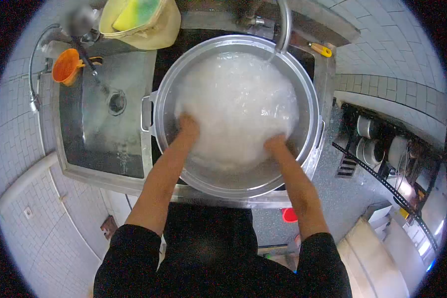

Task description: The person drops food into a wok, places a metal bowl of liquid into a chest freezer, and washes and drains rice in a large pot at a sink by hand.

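A large round metal pot (165,94) with side handles sits over the sink, holding a white, wet, shiny mass (233,99) in cloudy water. Whether it is grain or something else I cannot make out. My left hand (187,124) is sunk into the left side of it, only its back and wrist showing. On the right, my right hand (275,142) dips in close to the pot's wall. The fingers of both hands are hidden under the white surface. A curved tap (285,27) hangs over the pot's far right rim, with a thin stream below its spout.
To the left lies a steel sink basin (134,79) with a drain (116,103). An orange strainer or scoop (66,66) rests at its far corner, near a cream bucket (171,30). A yellow-handled tool (321,49) lies behind the pot. Shelves with pans (370,151) stand right.
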`<state>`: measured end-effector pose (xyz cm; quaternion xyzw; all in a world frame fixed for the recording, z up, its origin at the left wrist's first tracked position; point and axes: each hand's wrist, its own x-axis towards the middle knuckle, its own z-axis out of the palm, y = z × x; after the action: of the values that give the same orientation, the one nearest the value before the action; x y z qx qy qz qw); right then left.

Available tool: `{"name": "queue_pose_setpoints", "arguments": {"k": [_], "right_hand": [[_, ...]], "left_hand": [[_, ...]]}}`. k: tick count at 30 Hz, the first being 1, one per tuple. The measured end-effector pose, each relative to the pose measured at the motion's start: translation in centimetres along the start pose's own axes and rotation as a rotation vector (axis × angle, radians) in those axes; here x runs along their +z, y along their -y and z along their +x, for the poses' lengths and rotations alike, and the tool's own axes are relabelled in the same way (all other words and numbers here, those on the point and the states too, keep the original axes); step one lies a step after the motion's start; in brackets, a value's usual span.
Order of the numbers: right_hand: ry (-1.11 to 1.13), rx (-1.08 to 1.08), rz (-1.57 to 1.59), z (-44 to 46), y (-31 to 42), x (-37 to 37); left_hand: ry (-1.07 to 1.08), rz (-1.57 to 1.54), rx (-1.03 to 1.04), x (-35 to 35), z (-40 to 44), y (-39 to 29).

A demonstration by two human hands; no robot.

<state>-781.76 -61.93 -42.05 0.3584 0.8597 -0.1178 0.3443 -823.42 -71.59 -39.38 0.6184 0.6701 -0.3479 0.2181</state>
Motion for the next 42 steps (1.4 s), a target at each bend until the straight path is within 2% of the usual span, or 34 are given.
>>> {"name": "queue_pose_setpoints", "arguments": {"k": [4, 7, 8, 10, 11, 14, 18, 21, 22, 25, 28, 30, 33, 38, 39, 42], "right_hand": [[0.029, -0.031, -0.035, 4.6, -2.5, -6.3], [0.07, -0.073, -0.053, 5.0, -0.7, -10.9], [0.078, -0.084, -0.061, 3.7, 0.6, -12.4], [0.095, -0.107, -0.075, 7.7, 1.6, -17.4], [0.104, -0.118, -0.08, 4.9, -0.3, -18.0], [0.117, -0.139, -0.099, 13.2, 0.7, -26.6], [0.106, -0.156, -0.141, 8.0, 2.3, -35.9], [-0.112, -0.001, 0.116, 7.3, 0.5, -33.5], [-0.054, 0.049, 0.179, 5.9, 0.1, -33.2], [-0.096, 0.248, 0.21, 2.7, 0.5, -29.0], [0.157, -0.19, 0.033, 2.5, -1.0, -22.7], [0.139, -0.164, 0.059, 1.5, -0.8, -21.4], [0.078, -0.106, 0.135, -0.1, 1.7, -19.7], [-0.039, 0.001, 0.269, -4.2, 5.6, -16.4], [-0.066, 0.022, 0.293, -6.1, 7.0, -15.3], [-0.133, 0.077, 0.375, -4.0, 11.6, -15.1]], "left_hand": [[0.011, -0.039, 0.044, -6.0, 1.5, -0.5], [0.04, -0.081, 0.083, -10.5, -1.3, -3.2], [0.044, -0.095, 0.094, -14.0, 1.1, -4.5], [0.053, -0.122, 0.116, -15.8, -0.3, -3.9], [0.059, -0.134, 0.128, -17.4, 0.7, -3.0], [0.057, -0.167, 0.164, -22.3, 4.7, -0.2], [0.022, -0.211, 0.2, -26.0, 3.2, 3.5], [-0.509, -0.482, 0.202, -20.8, 3.0, 5.6], [-0.402, -0.544, 0.171, -20.7, 1.7, 6.1], [-0.133, -0.698, 0.019, -19.8, -3.8, 6.3], [0.052, -0.791, -0.161, -16.8, -6.7, 4.7], [0.201, -0.86, -0.203, -15.9, -8.7, 3.8], [0.381, -1.267, -0.32, -16.0, -12.2, 1.9], [0.376, -1.906, -0.303, -11.0, -12.6, -4.4], [0.369, -2.036, -0.289, -11.1, -12.6, -5.3], [0.464, -2.408, -0.321, -12.6, -14.3, -7.8]]}}
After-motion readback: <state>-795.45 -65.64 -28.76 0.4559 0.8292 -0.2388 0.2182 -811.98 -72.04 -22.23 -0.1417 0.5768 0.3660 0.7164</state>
